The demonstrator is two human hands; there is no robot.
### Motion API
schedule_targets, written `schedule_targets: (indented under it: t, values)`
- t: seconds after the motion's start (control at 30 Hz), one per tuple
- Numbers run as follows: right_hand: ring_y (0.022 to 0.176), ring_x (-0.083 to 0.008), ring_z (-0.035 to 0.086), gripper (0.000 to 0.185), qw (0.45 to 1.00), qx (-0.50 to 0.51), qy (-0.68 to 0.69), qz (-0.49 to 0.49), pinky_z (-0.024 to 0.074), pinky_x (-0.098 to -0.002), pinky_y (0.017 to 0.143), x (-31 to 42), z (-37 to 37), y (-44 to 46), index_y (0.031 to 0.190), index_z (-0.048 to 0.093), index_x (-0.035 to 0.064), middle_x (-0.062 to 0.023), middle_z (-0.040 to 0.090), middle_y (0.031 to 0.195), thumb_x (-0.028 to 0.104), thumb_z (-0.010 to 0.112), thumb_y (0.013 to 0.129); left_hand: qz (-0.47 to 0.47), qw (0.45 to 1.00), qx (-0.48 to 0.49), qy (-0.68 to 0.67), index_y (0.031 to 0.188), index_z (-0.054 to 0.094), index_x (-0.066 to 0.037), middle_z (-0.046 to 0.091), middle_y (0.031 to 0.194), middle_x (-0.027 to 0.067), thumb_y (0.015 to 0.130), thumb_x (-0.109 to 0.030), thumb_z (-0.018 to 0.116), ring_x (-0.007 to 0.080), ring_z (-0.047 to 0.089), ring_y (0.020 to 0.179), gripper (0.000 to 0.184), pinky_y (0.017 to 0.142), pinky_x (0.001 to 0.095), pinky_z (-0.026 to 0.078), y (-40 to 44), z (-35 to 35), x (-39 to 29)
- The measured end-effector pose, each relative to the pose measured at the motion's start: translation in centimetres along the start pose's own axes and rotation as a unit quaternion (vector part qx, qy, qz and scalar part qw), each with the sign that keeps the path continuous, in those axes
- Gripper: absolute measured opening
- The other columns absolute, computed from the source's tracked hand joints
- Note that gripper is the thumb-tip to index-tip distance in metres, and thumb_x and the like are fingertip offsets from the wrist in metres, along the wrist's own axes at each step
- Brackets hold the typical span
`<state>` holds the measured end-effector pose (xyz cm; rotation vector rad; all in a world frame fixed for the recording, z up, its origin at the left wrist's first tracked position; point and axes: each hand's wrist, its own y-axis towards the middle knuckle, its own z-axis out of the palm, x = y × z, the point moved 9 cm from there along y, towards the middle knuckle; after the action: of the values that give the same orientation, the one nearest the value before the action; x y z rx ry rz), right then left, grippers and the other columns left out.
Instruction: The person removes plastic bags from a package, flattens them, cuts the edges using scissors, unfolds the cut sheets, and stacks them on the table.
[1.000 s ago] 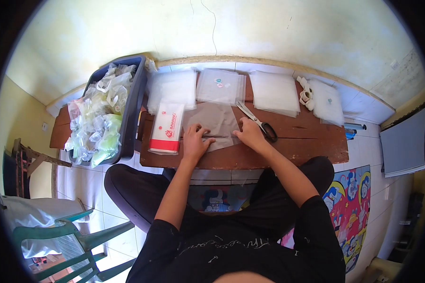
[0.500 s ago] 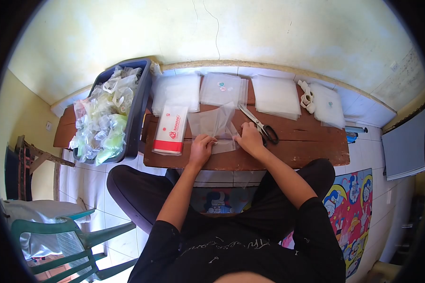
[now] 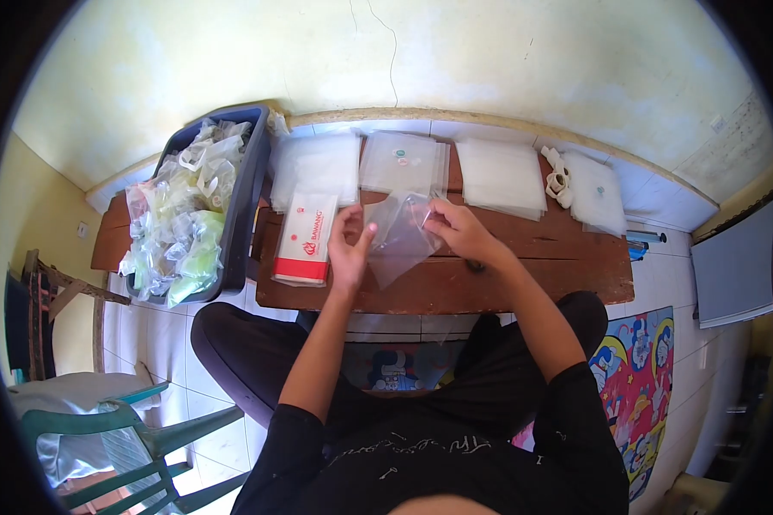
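Note:
A clear plastic bag [image 3: 401, 240] is lifted over the brown wooden table [image 3: 524, 279]. My right hand [image 3: 462, 230] pinches its upper right edge between thumb and fingers. To the left of the bag, my left hand [image 3: 349, 249] is raised with thumb and fingers apart, holding nothing. Beside it lies a white and red pack marked BAWANG [image 3: 305, 240]. My right hand and forearm cover most of the scissors; only a bit of the dark handle [image 3: 477, 266] shows.
Stacks of clear plastic sheets or bags [image 3: 318, 167] line the table's back, some topped with small stickers [image 3: 399, 157]. White rolls [image 3: 558, 182] sit at the right. A dark tub [image 3: 247, 206] of crumpled plastic bags stands left. A green chair [image 3: 137, 438] is lower left.
The plastic bag has come up off the tabletop in my right hand. My left hand has let go of it, risen and opened. My right hand now covers the scissors.

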<state>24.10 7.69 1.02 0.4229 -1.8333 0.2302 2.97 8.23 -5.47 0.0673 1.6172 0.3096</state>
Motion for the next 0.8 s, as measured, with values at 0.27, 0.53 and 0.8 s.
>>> schedule_targets:
  t: [0.27,0.53,0.8]
  values:
    - [0.086,-0.0069,0.049,0.012,0.97,0.195,0.142,-0.006,0.0433,-0.0256,0.076,3.5,-0.4,-2.0,0.095,0.059,0.0015,0.0024,0.058,0.089,0.013,0.058,0.096,-0.196,0.89,0.332,-0.243,0.14,0.044,-0.002,0.054,0.133,0.0131,0.09,-0.026,0.068,0.0204,0.053,0.119,0.06,0.098,0.0337,0.043,0.6,7.3,-3.4]
    - [0.084,-0.0123,0.062,0.021,0.963,-0.075,0.237,0.1,0.0492,-0.024,0.073,-2.0,-8.0,-1.7,0.1,0.061,0.0015,-0.0085,0.068,0.099,0.022,0.055,0.099,-0.24,0.907,0.233,-0.256,0.101,0.065,-0.002,0.07,0.092,0.0064,0.091,-0.012,0.067,0.0122,0.066,0.077,0.014,0.067,0.0242,0.053,1.8,9.1,0.2]
    - [0.091,-0.0261,0.07,0.025,0.957,-0.109,0.242,0.119,0.0589,-0.0358,0.076,-3.5,-7.1,-1.9,0.116,0.05,0.0004,-0.0209,0.066,0.107,0.014,0.059,0.096,-0.161,0.951,0.001,-0.265,0.109,0.061,-0.003,0.071,0.089,0.0077,0.087,-0.006,0.071,0.0071,0.056,0.06,0.023,0.054,0.0201,0.045,7.8,6.5,-2.6]
